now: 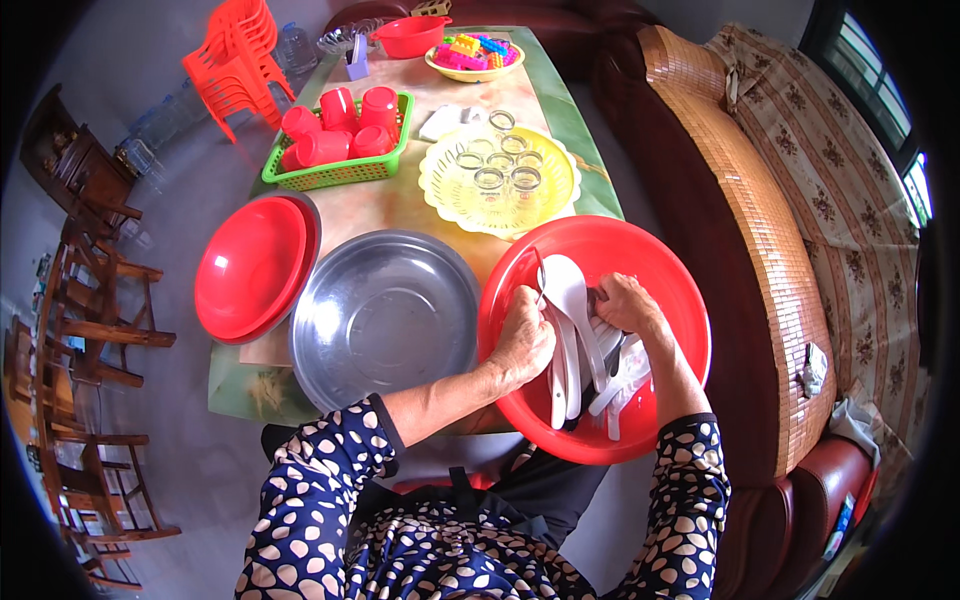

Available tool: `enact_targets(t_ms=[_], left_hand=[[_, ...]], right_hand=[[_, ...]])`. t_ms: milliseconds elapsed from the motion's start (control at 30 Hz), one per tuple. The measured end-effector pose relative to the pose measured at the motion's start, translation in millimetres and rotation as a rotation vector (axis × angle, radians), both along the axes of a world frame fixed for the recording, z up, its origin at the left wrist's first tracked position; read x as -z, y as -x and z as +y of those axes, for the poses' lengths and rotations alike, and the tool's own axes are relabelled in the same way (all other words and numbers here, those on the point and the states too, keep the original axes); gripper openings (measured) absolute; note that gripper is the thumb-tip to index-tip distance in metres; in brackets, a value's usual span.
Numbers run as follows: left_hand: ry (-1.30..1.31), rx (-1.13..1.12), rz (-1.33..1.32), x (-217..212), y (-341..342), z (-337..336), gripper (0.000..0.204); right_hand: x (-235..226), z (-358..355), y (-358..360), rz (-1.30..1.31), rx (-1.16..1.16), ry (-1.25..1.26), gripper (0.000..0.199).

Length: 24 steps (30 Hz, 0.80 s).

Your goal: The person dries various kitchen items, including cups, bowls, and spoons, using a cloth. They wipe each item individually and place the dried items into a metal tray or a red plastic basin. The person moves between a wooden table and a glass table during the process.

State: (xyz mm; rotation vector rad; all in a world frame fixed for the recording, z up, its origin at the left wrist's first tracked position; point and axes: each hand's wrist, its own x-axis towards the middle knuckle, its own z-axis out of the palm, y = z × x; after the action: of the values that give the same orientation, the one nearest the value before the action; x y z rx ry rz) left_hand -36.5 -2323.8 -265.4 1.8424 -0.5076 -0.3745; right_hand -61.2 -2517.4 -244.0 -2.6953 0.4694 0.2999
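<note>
A large red basin (690,330) holds a pile of utensils. Among them are white ladles (566,284) with long handles and pieces of clear plastic (628,378). Over the basin's left side, my left hand (525,335) is closed on a thin, shiny metal spoon (541,268) that points up and away from me. Inside the basin, at the right of the ladles, my right hand (628,303) has its fingers curled down into the pile. What those fingers grip is mostly hidden. Left of the red basin stands a wide grey metal basin (385,315) with nothing in it.
Red lids or shallow basins (250,262) overhang the table's left edge. Farther back are a green basket (335,178) of red cups, a yellow tray (445,200) with several glass jars, and a yellow bowl (478,74) of toy blocks. A sofa (740,200) lines the right side.
</note>
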Motion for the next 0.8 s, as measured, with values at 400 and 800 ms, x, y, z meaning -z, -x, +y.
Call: enact_targets(t_ms=[400, 800], left_hand=[[0.004, -0.014, -0.268, 10, -4, 25, 0.023], [0.09, -0.049, -0.189, -3, -8, 32, 0.016]], right_hand=[[12, 29, 6, -0.137, 0.03, -0.039, 0.02], [-9, 53, 14, -0.582, 0.252, 0.198, 0.007]])
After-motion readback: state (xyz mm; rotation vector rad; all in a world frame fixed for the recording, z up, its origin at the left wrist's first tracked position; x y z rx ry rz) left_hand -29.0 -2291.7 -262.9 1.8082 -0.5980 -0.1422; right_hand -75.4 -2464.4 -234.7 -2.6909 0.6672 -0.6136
